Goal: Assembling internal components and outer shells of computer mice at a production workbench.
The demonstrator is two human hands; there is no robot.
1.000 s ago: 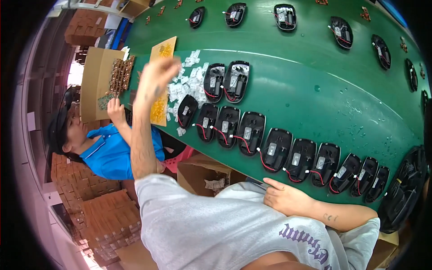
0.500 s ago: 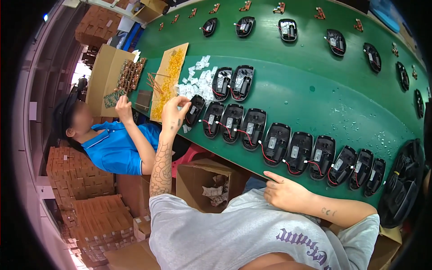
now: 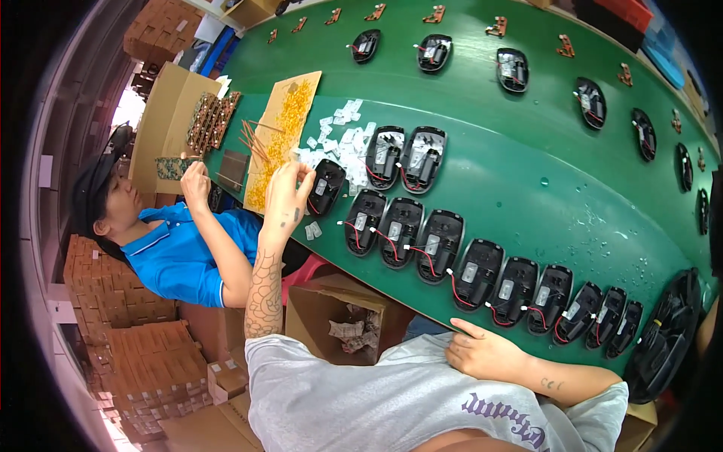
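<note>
Fingers of the left hand (image 3: 285, 197) bend together just beside a black casing (image 3: 328, 188), left of centre; the right hand (image 3: 482, 352), index straight, others curled, sits near the green tabletop (image 3: 512, 188), lower right; whether either grips anything, I cannot tell.

Left hand (image 3: 286, 190) beside black shell (image 3: 328, 187); right hand (image 3: 483, 351) by green table (image 3: 497, 162)

On the tabletop (image 3: 512, 162), a row of casings (image 3: 479, 275) lay along the near edge. Behind its left part were two other casings (image 3: 424, 160); to their left, a heap of pieces (image 3: 351, 151), then a sheet (image 3: 311, 77) carrying beads (image 3: 295, 109). At the right end was a bag (image 3: 663, 339).
</note>
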